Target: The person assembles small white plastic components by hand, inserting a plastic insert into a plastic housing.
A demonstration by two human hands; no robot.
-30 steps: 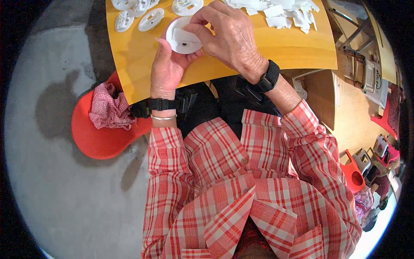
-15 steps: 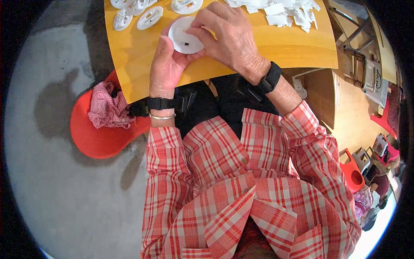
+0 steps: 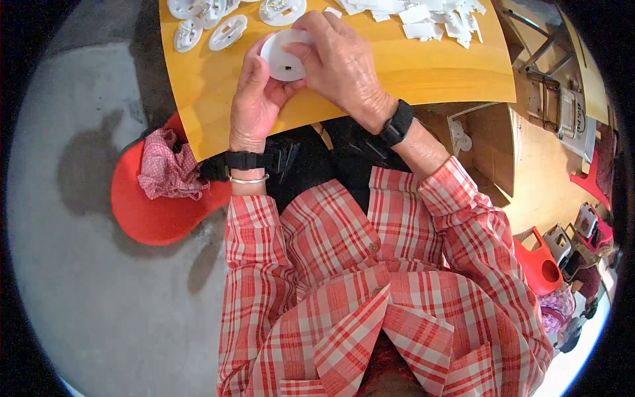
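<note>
We see two bare hands close together over a tabletop (image 3: 423,76), with a white disc (image 3: 275,61) between them. The left hand (image 3: 254,106) is partly curled, its thumb by the disc's left rim and its fingers reaching behind and beneath, so the disc rests in its grasp just beyond the palm. The right hand (image 3: 347,73) comes over from the right, fingers bent and thumb on the disc's upper face, covering its right side; we cannot tell whether it also pinches something small. Bare tabletop stretches right of the right hand, and a narrower bare strip runs between the left hand and the tabletop's left edge. The near edge passes below the hands, between them and the person's lap. The disc is round, about as broad one way as the other; its flat face turns up toward us, and a small dark slot (image 3: 288,68) sits on the part nearest the body. Farther out, round white parts (image 3: 228,33) lie beyond the left hand, the nearest oval one slanting up to the right, and a heap of flat white pieces (image 3: 418,31) lies beyond the right hand. Below the left edge, a pink cloth (image 3: 169,169) lies on a red seat (image 3: 152,215); under the right side stands a cardboard box (image 3: 493,145).
</note>
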